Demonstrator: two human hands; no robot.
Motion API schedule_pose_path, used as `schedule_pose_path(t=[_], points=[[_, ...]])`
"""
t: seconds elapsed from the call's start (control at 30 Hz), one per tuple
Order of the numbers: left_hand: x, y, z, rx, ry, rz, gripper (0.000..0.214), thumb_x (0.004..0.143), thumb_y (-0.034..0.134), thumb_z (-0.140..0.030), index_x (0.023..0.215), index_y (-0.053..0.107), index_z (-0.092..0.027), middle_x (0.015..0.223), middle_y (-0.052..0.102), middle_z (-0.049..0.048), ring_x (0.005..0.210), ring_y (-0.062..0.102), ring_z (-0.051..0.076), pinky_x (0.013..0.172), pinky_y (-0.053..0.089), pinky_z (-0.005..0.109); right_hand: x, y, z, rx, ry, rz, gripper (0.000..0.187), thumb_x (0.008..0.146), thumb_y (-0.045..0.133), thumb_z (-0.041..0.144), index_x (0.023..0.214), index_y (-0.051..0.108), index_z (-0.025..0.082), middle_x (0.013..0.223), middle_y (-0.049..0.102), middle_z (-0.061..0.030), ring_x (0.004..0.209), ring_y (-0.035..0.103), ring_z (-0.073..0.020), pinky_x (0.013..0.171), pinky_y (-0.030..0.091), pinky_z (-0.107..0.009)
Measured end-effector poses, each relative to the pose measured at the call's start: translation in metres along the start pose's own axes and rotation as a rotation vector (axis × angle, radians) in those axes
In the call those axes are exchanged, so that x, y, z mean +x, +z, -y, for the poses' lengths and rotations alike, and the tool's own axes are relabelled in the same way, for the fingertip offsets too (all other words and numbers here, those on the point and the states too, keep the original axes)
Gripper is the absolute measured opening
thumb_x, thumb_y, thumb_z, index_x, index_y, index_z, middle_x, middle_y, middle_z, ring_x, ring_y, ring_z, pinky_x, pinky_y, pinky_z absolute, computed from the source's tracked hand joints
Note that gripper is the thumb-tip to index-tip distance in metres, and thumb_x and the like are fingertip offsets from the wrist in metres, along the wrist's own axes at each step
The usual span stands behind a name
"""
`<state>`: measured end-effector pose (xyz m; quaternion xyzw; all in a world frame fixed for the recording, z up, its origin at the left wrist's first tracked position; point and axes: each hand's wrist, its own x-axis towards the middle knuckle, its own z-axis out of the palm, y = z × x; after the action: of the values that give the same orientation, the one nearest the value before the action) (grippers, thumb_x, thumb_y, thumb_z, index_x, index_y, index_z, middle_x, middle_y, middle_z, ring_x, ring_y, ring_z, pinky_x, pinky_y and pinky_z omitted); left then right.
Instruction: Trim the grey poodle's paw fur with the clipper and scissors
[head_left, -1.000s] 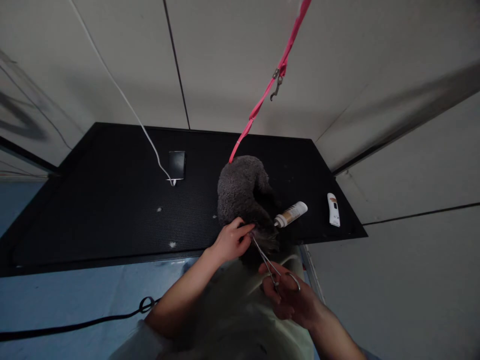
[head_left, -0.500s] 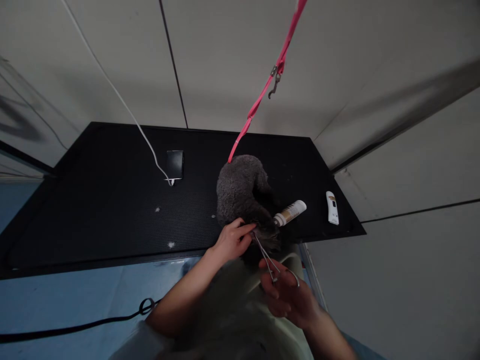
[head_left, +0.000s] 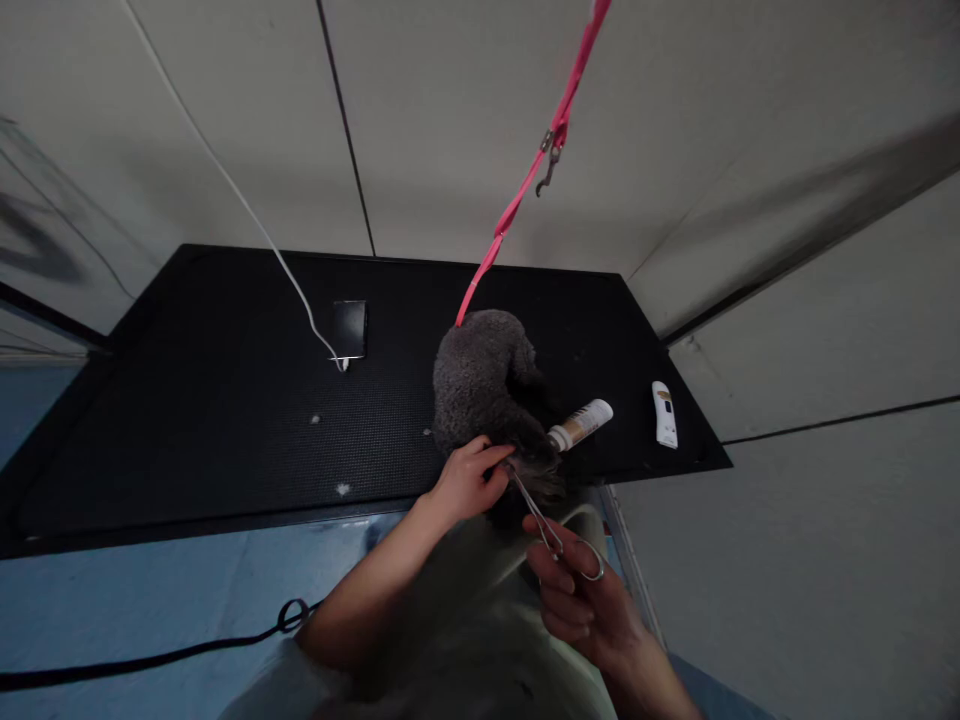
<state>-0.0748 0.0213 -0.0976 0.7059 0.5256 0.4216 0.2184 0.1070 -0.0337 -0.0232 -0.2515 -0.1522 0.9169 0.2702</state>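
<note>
A grey, curly-coated dog (head_left: pixel 476 375) lies curled near the table's front edge, its head toward me. My left hand (head_left: pixel 472 480) is closed on the dog's ear, thumb and fingers pinched into the fur at the side of the head. In my right hand (head_left: pixel 577 590) is a slim metal hemostat (head_left: pixel 536 505) with ring handles; its tip points into the fur beside my left fingertips. The exact tip is hard to make out. Beside the dog's head lies a white and gold bottle (head_left: pixel 583 425) on its side.
The black grooming table (head_left: pixel 225 430) carries a phone (head_left: pixel 350 330) on a white cable (head_left: pixel 255 215) and a white clipper-like device (head_left: pixel 664 415). A pink leash (head_left: pixel 510 212) runs from the dog upward. Small fur tufts (head_left: pixel 343 490) dot the mat.
My right hand has shifted slightly down and to the right, and the hemostat's handles sit closer together. The left hand and the dog have barely moved.
</note>
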Motion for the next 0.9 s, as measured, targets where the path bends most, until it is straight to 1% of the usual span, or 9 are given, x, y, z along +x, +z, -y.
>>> schedule_pose_path(t=[0.07, 0.17, 0.23, 0.33, 0.5, 0.7, 0.83, 0.9], points=[[0.001, -0.001, 0.0, 0.005, 0.0, 0.007, 0.032, 0.082, 0.049, -0.017, 0.109, 0.065, -0.017, 0.083, 0.059, 0.0048, 0.073, 0.056, 0.013, 0.065, 0.047, 0.024, -0.001, -0.001, 0.0, 0.019, 0.007, 0.018, 0.027, 0.083, 0.06, 0.036, 0.107, 0.063, 0.023, 0.057, 0.041, 0.0104, 0.032, 0.017, 0.0006, 0.03, 0.021, -0.012], [0.001, -0.001, -0.001, 0.005, -0.001, 0.019, 0.032, 0.082, 0.048, -0.016, 0.109, 0.065, -0.017, 0.082, 0.059, 0.0046, 0.073, 0.056, 0.013, 0.065, 0.047, 0.024, 0.002, -0.002, 0.001, 0.056, 0.034, 0.053, 0.029, 0.084, 0.055, 0.041, 0.107, 0.063, 0.024, 0.06, 0.046, 0.0082, 0.034, 0.025, -0.0015, 0.032, 0.027, -0.014], [0.002, -0.002, -0.002, -0.01, -0.003, 0.017, 0.03, 0.085, 0.047, -0.017, 0.108, 0.066, -0.016, 0.081, 0.06, 0.0046, 0.073, 0.056, 0.013, 0.066, 0.046, 0.024, 0.005, -0.002, 0.001, 0.067, 0.039, 0.055, 0.03, 0.085, 0.053, 0.042, 0.107, 0.063, 0.025, 0.061, 0.047, 0.0077, 0.035, 0.026, -0.0021, 0.033, 0.029, -0.015], [0.002, -0.003, -0.002, -0.033, -0.016, 0.011, 0.028, 0.086, 0.047, -0.018, 0.105, 0.067, -0.016, 0.079, 0.059, 0.0039, 0.07, 0.054, 0.012, 0.064, 0.045, 0.024, 0.008, -0.002, 0.001, 0.055, 0.036, 0.037, 0.028, 0.086, 0.055, 0.038, 0.109, 0.062, 0.024, 0.061, 0.046, 0.0084, 0.035, 0.024, -0.0011, 0.033, 0.027, -0.013], [0.001, -0.003, -0.003, -0.036, -0.028, 0.023, 0.031, 0.082, 0.048, -0.011, 0.105, 0.067, -0.017, 0.081, 0.059, 0.0037, 0.071, 0.054, 0.012, 0.066, 0.045, 0.023, 0.007, -0.003, -0.002, 0.055, 0.017, -0.002, 0.029, 0.082, 0.062, 0.034, 0.109, 0.063, 0.023, 0.057, 0.042, 0.0105, 0.033, 0.017, 0.001, 0.03, 0.021, -0.012], [-0.002, 0.001, -0.002, -0.026, -0.048, 0.016, 0.031, 0.082, 0.047, -0.012, 0.106, 0.066, -0.017, 0.082, 0.06, 0.004, 0.071, 0.055, 0.012, 0.066, 0.047, 0.024, 0.0, 0.001, -0.007, 0.02, -0.036, -0.068, 0.032, 0.078, 0.067, 0.034, 0.107, 0.064, 0.022, 0.053, 0.039, 0.0115, 0.031, 0.016, 0.0011, 0.029, 0.02, -0.012], [-0.003, 0.004, -0.001, -0.02, -0.045, -0.011, 0.031, 0.082, 0.047, -0.013, 0.106, 0.066, -0.016, 0.082, 0.059, 0.0045, 0.07, 0.055, 0.012, 0.065, 0.047, 0.024, -0.002, 0.003, -0.009, 0.065, -0.034, -0.028, 0.029, 0.082, 0.062, 0.032, 0.108, 0.062, 0.023, 0.055, 0.037, 0.0112, 0.032, 0.015, 0.0008, 0.03, 0.019, -0.012], [-0.003, 0.004, -0.001, -0.008, -0.041, -0.02, 0.031, 0.082, 0.047, -0.014, 0.106, 0.066, -0.016, 0.082, 0.059, 0.0048, 0.07, 0.055, 0.013, 0.065, 0.047, 0.025, -0.001, 0.003, -0.009, 0.104, -0.013, 0.017, 0.029, 0.084, 0.056, 0.036, 0.109, 0.062, 0.023, 0.057, 0.039, 0.0101, 0.033, 0.017, -0.0005, 0.032, 0.021, -0.014]])
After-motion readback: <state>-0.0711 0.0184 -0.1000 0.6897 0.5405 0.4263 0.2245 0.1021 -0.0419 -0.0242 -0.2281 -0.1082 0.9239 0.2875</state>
